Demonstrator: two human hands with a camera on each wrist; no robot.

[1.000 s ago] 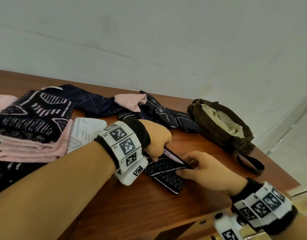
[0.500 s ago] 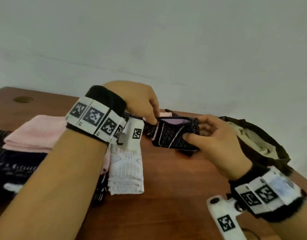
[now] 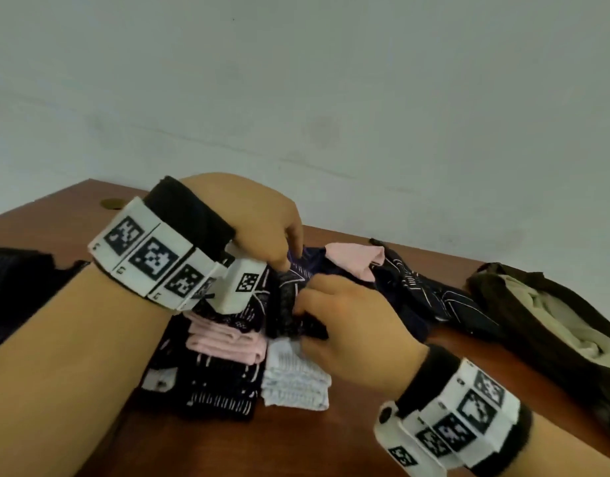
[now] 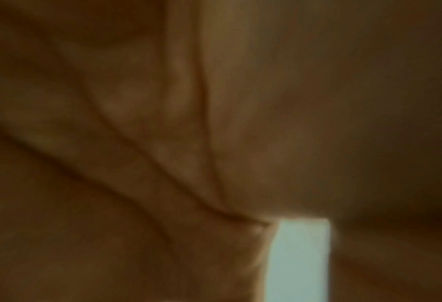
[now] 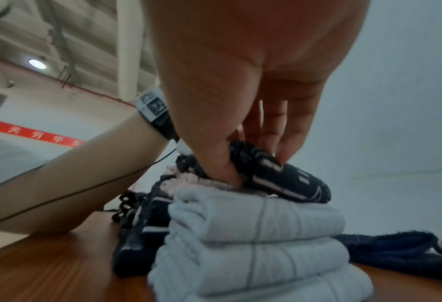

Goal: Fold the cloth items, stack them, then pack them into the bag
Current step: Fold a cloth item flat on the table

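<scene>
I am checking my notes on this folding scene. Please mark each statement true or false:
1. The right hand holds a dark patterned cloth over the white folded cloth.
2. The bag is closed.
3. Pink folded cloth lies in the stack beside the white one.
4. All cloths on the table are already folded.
1. True. The right hand grips the dark patterned cloth just above the white folded cloth.
2. False. The bag lies open and shows a light lining.
3. True. The pink folded cloth sits left of the white one.
4. False. Unfolded cloths lie behind the hands.
</scene>
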